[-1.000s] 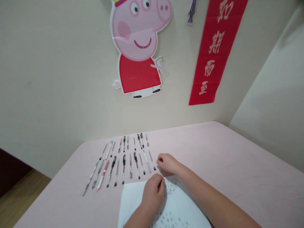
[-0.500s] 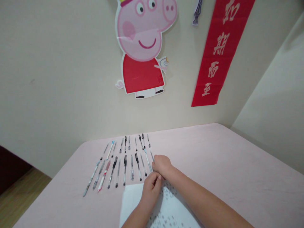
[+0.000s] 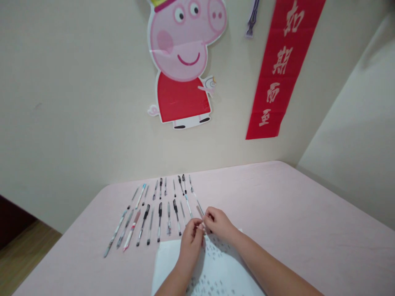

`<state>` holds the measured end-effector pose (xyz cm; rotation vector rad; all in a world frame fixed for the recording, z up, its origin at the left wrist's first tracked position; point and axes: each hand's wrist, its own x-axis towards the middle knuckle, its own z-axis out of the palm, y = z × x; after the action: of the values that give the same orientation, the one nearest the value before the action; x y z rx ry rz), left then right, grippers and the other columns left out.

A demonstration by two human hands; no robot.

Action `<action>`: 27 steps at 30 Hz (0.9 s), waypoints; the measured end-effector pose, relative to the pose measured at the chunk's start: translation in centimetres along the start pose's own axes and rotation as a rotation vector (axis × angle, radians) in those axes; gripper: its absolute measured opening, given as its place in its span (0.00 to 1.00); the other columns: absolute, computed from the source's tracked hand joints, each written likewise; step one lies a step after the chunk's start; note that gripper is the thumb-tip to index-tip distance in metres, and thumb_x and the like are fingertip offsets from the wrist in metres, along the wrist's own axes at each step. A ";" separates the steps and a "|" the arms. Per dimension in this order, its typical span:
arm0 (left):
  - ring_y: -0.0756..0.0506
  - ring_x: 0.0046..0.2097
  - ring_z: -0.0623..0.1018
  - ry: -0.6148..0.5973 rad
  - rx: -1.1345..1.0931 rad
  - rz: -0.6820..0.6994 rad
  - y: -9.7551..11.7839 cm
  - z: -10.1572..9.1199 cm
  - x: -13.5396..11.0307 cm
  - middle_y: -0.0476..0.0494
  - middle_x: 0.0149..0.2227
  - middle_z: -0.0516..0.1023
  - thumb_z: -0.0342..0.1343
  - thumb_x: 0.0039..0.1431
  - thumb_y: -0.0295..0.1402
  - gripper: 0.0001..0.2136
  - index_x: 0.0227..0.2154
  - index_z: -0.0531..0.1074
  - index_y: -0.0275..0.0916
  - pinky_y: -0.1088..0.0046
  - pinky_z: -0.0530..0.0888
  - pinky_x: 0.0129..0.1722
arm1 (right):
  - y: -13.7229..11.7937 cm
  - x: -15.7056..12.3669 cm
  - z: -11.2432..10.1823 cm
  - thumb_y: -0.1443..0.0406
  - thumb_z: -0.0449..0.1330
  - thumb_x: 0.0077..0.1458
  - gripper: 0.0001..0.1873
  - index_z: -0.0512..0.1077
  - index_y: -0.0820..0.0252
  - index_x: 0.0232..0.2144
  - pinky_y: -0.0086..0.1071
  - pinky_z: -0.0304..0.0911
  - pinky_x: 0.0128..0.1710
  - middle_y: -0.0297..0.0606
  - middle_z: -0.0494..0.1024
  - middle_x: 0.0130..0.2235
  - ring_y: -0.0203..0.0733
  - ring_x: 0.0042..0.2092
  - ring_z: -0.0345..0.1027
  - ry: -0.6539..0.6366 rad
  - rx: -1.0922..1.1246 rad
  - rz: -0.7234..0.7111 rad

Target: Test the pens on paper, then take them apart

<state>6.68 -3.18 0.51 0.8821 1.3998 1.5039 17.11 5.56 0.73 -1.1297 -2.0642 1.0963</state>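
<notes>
Although two rows of pens [image 3: 160,209] already lie spread across the desk [image 3: 277,205], what is left cannot be told. At lower centre, the right hand [image 3: 207,222] appears to pinch a slim, greyish pen [image 3: 199,203], slanting up leftward; the left hand [image 3: 191,235] curls just beside, its grip hidden.

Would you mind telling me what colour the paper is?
The paper is white with dark marks; head view.

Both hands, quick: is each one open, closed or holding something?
Left hand: fingers curled; whether it grips anything cannot be told.
Right hand: closed, holding a slim pen.
</notes>
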 end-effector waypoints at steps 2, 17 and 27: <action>0.51 0.23 0.67 0.043 -0.010 -0.006 -0.3 0.0 0.1 0.53 0.22 0.68 0.59 0.49 0.42 0.15 0.37 0.71 0.40 0.76 0.63 0.24 | 0.5 -0.9 -0.1 0.67 0.53 0.48 0.06 0.62 0.59 0.21 0.25 0.48 0.23 0.26 0.60 0.19 0.31 0.22 0.53 -0.049 0.146 -0.033; 0.51 0.31 0.72 0.106 -0.507 -0.146 -0.4 -0.5 0.7 0.43 0.32 0.76 0.63 0.45 0.44 0.20 0.37 0.74 0.35 0.77 0.70 0.31 | 0.9 -2.6 -0.3 0.66 0.55 0.47 0.10 0.61 0.61 0.17 0.24 0.45 0.21 0.26 0.56 0.18 0.29 0.22 0.48 -0.359 0.279 -0.156; 0.53 0.26 0.72 0.207 -0.517 -0.185 2.6 0.4 0.8 0.48 0.24 0.72 0.63 0.45 0.39 0.13 0.28 0.71 0.35 0.79 0.70 0.25 | 1.3 -2.0 -0.2 0.45 0.49 0.54 0.27 0.65 0.61 0.20 0.26 0.51 0.22 0.29 0.61 0.18 0.31 0.21 0.55 -0.209 0.335 -0.086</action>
<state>6.44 -2.25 3.09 0.2768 1.1133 1.7332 18.80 4.35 -0.45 -0.7831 -1.9610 1.5027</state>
